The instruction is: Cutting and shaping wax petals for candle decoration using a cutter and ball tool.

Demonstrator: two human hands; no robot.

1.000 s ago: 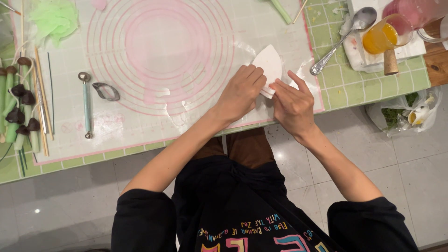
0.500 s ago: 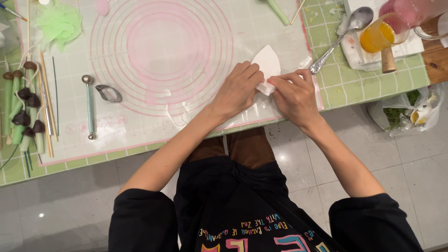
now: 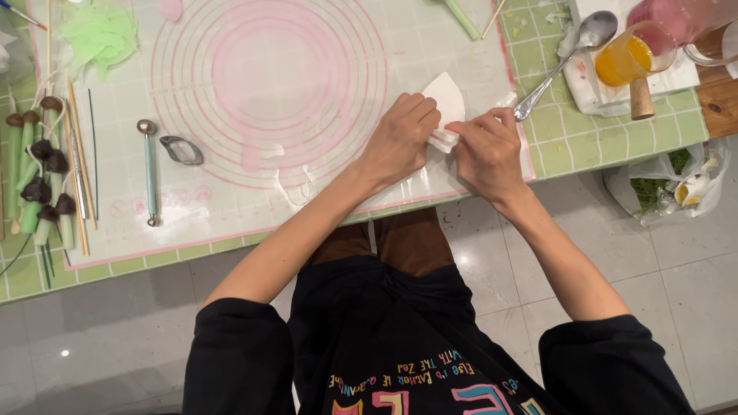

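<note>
Hands, two, pinch one white sheet.

A white paper piece is showing between the left hand and the right hand. Under them a pale mat is carrying pink rings and a pink edge line. Beyond the mat's right edge the table is showing green squares with pale lines. Above that, a silver spoon is lying beside a cup holding orange liquid. Left of the mat's rings, a teal-handled tool is gleaming, and green stems with dark brown tips are lying further left. A light green tuft is sitting above the tool.
</note>
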